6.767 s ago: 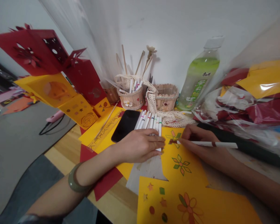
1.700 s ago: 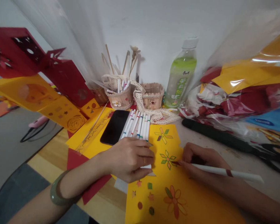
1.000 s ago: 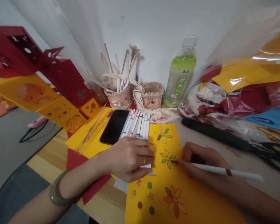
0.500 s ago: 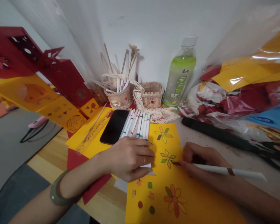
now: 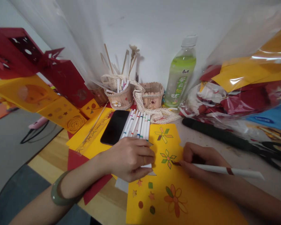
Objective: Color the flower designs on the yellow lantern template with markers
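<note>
My right hand is closed round a white marker with a brown band. Its dark tip is at a petal of the middle flower drawing on the yellow paper. On the paper's left edge rests my left hand, palm down with fingers curled. A white bit shows between its thumb and fingers, too covered to name. Several white markers with coloured bands lie just beyond the left hand. Another flower is above, a larger one below, beside small coloured shapes.
A black phone lies left of the markers. Behind stand two decorated wooden pots, lace trim and a green drink bottle. Scissors and a clear bag of paper are at right. Red and yellow cut-paper boxes stand left.
The right hand and its marker have shifted very slightly to the left, the tip staying at the middle flower. The left hand stays in place.
</note>
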Demonstrator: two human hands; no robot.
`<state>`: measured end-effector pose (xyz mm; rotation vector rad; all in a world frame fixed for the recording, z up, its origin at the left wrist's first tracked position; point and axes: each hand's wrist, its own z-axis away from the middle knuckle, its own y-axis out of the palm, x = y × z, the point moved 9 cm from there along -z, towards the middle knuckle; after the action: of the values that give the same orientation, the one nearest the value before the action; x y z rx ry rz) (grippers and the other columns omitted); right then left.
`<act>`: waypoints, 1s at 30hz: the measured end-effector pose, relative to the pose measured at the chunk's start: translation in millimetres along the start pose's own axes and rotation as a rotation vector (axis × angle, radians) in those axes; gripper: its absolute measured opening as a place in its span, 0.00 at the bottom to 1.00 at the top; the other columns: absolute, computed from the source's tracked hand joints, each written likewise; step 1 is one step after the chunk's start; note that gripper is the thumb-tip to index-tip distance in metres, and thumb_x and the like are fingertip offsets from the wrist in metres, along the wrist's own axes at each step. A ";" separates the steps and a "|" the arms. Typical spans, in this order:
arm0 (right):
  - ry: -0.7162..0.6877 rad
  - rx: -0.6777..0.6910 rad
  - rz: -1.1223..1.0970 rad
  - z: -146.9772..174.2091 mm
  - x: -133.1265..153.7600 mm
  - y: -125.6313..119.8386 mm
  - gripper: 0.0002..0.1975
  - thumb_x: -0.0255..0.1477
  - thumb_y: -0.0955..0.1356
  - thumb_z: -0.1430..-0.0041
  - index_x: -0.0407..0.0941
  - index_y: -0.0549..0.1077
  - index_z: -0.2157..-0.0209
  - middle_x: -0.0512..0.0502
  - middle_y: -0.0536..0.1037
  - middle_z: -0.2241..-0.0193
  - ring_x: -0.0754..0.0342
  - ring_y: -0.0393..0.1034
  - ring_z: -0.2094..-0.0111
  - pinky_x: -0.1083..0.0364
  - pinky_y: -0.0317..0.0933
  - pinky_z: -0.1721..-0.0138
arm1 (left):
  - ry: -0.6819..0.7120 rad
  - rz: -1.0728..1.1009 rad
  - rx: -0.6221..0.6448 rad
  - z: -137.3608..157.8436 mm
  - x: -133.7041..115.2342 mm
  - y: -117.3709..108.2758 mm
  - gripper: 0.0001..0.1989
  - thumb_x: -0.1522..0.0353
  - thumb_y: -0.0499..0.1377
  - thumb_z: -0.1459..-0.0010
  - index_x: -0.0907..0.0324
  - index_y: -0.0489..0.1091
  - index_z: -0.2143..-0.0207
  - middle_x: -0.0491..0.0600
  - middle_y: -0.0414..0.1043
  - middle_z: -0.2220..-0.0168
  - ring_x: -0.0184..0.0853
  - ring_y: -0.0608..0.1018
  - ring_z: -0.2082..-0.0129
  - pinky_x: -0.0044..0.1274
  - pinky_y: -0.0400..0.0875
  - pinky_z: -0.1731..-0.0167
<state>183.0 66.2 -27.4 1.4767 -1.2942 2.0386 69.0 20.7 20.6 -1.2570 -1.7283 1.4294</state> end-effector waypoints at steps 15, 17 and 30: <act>0.005 -0.018 0.034 -0.2 3.1 -2.2 0.14 0.31 0.61 0.44 0.45 0.53 0.80 0.55 0.57 0.82 0.61 0.49 0.81 0.60 0.45 0.83 | -0.006 0.005 -0.002 -0.4 0.4 0.6 0.10 0.68 0.52 0.43 0.62 0.71 0.66 0.48 0.74 0.62 0.37 0.72 0.62 0.27 0.69 0.65; 0.015 -0.011 0.036 0.0 1.3 -1.6 0.14 0.33 0.61 0.43 0.46 0.54 0.80 0.55 0.57 0.82 0.61 0.49 0.81 0.60 0.44 0.83 | -0.007 0.006 -0.001 -0.5 0.4 0.7 0.10 0.68 0.52 0.43 0.62 0.71 0.66 0.47 0.74 0.62 0.36 0.72 0.62 0.27 0.69 0.64; -0.001 -0.011 -0.003 0.7 -3.7 -0.4 0.14 0.29 0.63 0.44 0.45 0.54 0.80 0.55 0.57 0.82 0.61 0.48 0.81 0.60 0.43 0.83 | -0.007 0.008 0.002 -0.4 0.0 0.8 0.10 0.68 0.51 0.43 0.62 0.71 0.67 0.48 0.74 0.62 0.36 0.72 0.63 0.27 0.69 0.65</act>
<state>185.3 66.7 -30.5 1.4748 -1.3008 2.0261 69.6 20.9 19.9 -1.2607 -1.7282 1.4412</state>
